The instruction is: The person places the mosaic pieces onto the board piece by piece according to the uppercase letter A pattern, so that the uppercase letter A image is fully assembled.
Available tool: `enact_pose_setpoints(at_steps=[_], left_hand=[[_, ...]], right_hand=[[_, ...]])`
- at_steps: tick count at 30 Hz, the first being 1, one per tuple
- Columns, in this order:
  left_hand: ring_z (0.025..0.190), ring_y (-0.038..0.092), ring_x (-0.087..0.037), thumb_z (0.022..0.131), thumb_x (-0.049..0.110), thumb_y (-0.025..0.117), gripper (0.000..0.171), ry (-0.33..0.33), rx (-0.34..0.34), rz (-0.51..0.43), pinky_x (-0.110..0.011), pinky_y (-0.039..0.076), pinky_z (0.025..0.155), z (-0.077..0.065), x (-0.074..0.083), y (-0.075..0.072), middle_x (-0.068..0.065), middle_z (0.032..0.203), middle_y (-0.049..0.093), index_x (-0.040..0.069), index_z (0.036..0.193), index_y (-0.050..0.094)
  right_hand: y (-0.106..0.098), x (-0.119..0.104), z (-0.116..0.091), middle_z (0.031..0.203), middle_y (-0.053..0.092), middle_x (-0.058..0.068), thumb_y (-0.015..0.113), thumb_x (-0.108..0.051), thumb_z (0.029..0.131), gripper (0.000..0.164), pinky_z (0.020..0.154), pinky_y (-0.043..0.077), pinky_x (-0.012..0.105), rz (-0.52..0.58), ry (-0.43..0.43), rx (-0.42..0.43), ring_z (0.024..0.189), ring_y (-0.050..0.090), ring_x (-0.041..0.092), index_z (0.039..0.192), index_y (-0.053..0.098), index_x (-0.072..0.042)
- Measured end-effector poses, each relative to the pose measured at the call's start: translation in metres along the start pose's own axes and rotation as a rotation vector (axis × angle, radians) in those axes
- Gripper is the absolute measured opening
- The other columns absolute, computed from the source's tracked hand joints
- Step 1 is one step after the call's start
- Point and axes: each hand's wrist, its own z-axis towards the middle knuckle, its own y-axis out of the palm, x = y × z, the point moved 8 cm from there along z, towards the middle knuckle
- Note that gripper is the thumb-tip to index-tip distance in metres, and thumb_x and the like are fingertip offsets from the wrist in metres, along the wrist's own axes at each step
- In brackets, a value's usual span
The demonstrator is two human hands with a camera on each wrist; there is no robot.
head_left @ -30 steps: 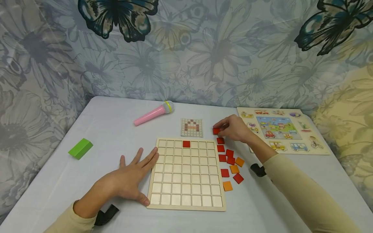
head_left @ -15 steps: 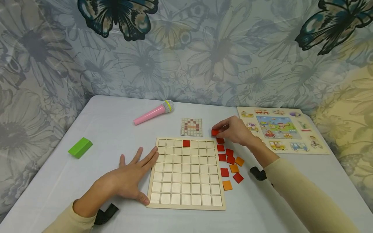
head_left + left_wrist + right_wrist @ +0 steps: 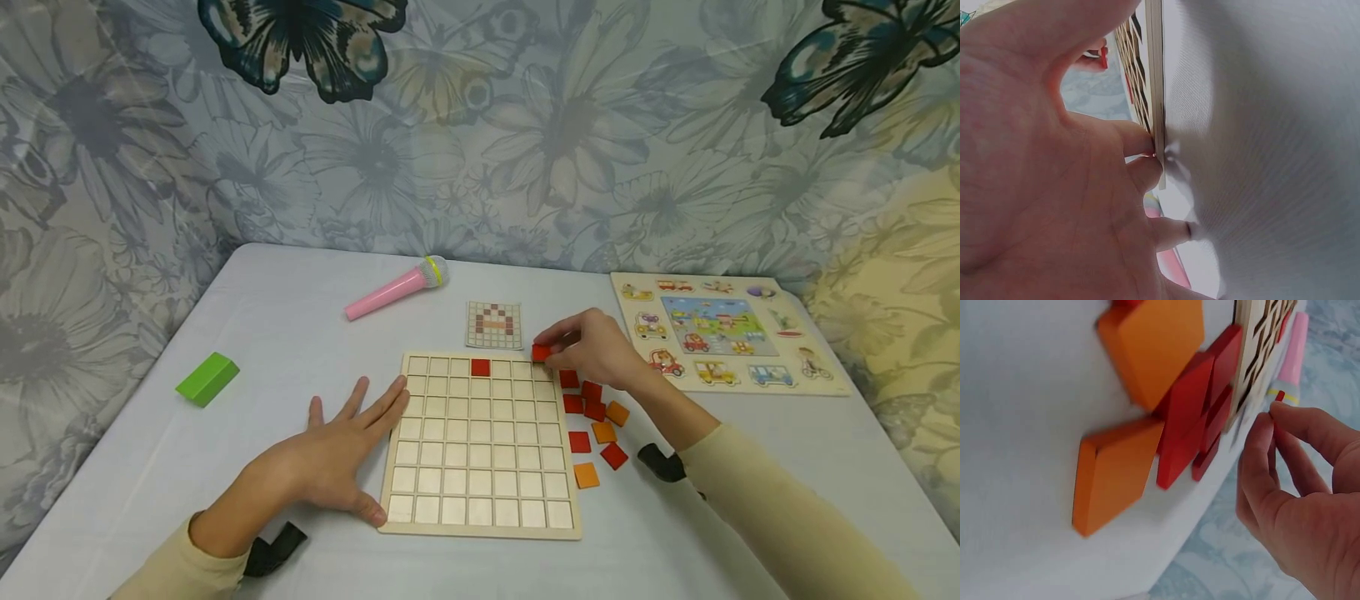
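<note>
Currently, right hand (image 3: 596,350) is pinching one red tile (image 3: 540,352) near the grid board (image 3: 480,458); left hand (image 3: 326,462), fingers spread wide, is touching the board's left edge.

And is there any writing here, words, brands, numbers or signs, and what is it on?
No text can be read for certain.
Small square card printed with a coloured grid: its squares may form an "A"; too small to be sure.
Cream puzzle board with vehicle pictures: any lettering is too small to read.
Pale wooden grid board, red square tiles, orange square tiles, pink, grey-headed microphone: none seen.
</note>
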Motion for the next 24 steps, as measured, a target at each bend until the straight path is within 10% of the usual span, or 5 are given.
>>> enact_pose_setpoints(at_steps=[24], left_hand=[[0.16, -0.005, -0.049, 0.062, 0.063, 0.092, 0.145, -0.01, -0.001, -0.004, -0.093, 0.001, 0.101, 0.001, 0.0, 0.0, 0.003, 0.177, -0.009, 0.017, 0.169, 0.007]], right_hand=[[0.035, -0.024, -0.015, 0.091, 0.078, 0.001, 0.088, -0.009, 0.081, 0.024, 0.077, 0.057, 0.032, 0.033, -0.01, -0.065, 0.082, 0.069, 0.015, 0.104, 0.084, -0.014]])
